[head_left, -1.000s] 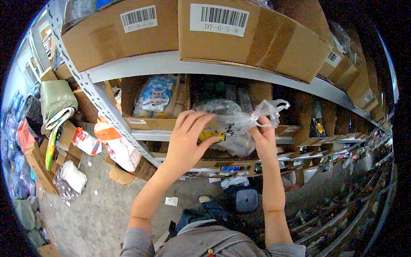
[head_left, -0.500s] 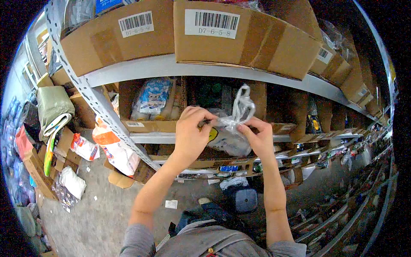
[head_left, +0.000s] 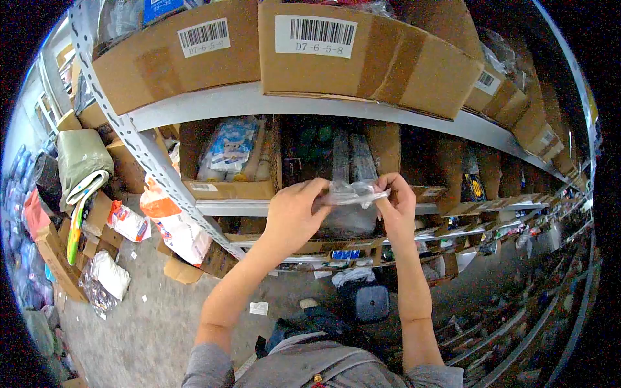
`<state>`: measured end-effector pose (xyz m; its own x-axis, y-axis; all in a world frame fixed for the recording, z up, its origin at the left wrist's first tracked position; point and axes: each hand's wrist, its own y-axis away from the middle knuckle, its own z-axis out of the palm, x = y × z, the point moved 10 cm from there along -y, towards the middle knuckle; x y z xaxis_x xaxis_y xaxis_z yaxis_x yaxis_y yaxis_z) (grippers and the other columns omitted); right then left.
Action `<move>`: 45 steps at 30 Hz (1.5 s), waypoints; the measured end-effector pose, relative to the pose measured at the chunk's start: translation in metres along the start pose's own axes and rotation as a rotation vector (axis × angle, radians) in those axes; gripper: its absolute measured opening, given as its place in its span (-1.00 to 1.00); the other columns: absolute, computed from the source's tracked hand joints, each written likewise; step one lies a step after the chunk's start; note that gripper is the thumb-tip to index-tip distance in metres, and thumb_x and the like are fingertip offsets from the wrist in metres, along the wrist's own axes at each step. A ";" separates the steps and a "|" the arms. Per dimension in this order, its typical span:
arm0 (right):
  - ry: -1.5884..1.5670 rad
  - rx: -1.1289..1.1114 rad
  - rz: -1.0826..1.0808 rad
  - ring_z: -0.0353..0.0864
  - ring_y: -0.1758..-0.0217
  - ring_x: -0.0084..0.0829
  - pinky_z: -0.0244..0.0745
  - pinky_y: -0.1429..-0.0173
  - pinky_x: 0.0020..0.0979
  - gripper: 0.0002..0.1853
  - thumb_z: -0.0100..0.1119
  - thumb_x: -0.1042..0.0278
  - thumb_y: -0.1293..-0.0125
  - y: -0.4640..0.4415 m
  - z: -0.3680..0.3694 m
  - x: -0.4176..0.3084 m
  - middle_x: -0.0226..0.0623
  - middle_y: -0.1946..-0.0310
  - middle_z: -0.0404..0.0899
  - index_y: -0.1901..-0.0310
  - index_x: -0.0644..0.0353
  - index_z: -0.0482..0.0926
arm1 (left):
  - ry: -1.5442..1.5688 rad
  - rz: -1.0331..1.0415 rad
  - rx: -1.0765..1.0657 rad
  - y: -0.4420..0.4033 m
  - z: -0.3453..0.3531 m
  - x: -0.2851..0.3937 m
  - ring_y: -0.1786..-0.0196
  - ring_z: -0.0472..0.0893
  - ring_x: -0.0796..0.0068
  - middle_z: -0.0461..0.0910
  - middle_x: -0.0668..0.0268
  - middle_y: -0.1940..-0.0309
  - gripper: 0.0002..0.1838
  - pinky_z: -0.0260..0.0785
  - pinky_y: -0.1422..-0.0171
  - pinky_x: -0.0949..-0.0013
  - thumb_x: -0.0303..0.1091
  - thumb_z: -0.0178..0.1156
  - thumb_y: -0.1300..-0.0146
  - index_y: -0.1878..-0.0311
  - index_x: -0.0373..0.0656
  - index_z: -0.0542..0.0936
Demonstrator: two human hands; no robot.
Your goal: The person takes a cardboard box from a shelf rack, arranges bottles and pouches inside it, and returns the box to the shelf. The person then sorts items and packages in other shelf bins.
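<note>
A clear plastic bag hangs in front of the middle shelf, its twisted top stretched between my two hands. My left hand pinches the gathered plastic on the left side. On the other side, my right hand grips the bag's top between thumb and fingers, with a short end of plastic poking out. What lies inside the bag is too blurred to name. Behind it is an open cardboard box holding dark and clear-wrapped items.
Labelled cardboard boxes line the upper shelf, above a grey metal shelf edge. A box with a blue-and-white package stands left of my hands. White sacks lean by the perforated post. A dark blue stool is below.
The plastic loop that stood up above my hands is now pulled down flat between them. My right hand has turned and closed around the bag's top; the yellow patch is no longer visible.
</note>
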<state>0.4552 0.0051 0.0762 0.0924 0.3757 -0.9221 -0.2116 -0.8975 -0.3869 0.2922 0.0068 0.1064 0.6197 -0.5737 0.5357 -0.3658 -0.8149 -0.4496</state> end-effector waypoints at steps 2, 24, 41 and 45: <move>0.097 0.052 -0.039 0.17 0.51 -0.74 0.10 0.47 -0.66 -0.85 0.09 0.45 -0.04 0.000 -0.006 -0.007 -0.54 0.61 0.26 0.55 0.25 0.33 | 0.077 -0.036 0.086 -0.001 -0.005 -0.013 0.35 0.52 0.24 0.51 0.18 0.46 -0.79 0.33 0.24 0.35 -0.45 0.15 0.11 0.33 -0.19 0.46; 0.407 -0.516 -0.741 0.42 0.16 -0.20 0.32 0.06 -0.27 -0.71 -0.03 0.55 0.11 0.053 0.047 -0.106 -0.15 0.25 0.45 0.25 0.19 0.46 | 0.941 -0.278 0.169 0.025 -0.042 -0.017 0.41 0.44 0.58 0.49 0.31 0.52 -0.83 0.24 0.20 0.55 -0.42 -0.05 -0.06 0.46 -0.33 0.48; 0.961 -0.984 -0.337 0.49 0.39 -0.09 0.38 0.20 -0.20 -0.81 0.00 0.47 0.11 0.014 0.131 0.026 -0.03 0.56 0.48 0.37 0.25 0.47 | 0.515 0.065 0.311 -0.007 -0.075 0.001 0.23 0.38 0.63 0.40 0.34 0.19 -0.78 0.18 0.14 0.60 -0.43 -0.14 -0.19 0.20 -0.29 0.46; 0.966 -1.032 -0.569 0.49 0.35 -0.05 0.38 0.17 -0.18 -0.83 0.00 0.47 0.12 0.023 0.150 0.049 0.02 0.48 0.49 0.42 0.32 0.45 | 0.535 0.153 0.329 -0.007 -0.075 0.011 0.23 0.38 0.62 0.38 0.33 0.16 -0.78 0.19 0.15 0.58 -0.45 -0.14 -0.18 0.18 -0.29 0.45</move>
<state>0.3089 0.0372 0.0216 0.5920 0.7932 -0.1424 0.7832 -0.6079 -0.1302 0.2500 0.0001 0.1692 0.1142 -0.7126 0.6923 -0.1375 -0.7015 -0.6993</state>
